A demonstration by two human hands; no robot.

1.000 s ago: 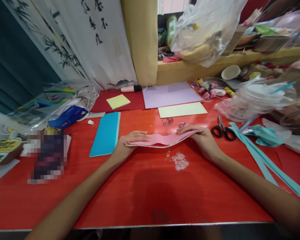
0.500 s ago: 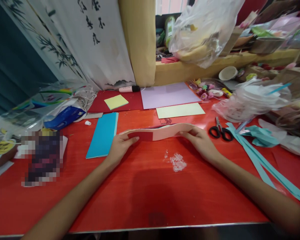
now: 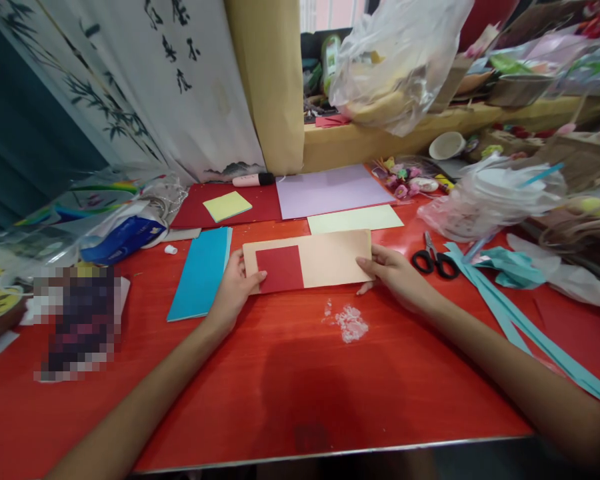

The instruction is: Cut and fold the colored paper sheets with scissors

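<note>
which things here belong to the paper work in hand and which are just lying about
In use:
peach paper strip, held at opposite ends by the left hand and right hand
red square on its left part

Probably just lying about:
scissors
blue paper
turquoise strips
plastic bag

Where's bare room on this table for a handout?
Widest: the red table between the white flakes near the held card and the front edge. Narrow: between the blue paper and the blurred item. Crowded: the right side, with scissors, teal strips and a plastic bag.
</note>
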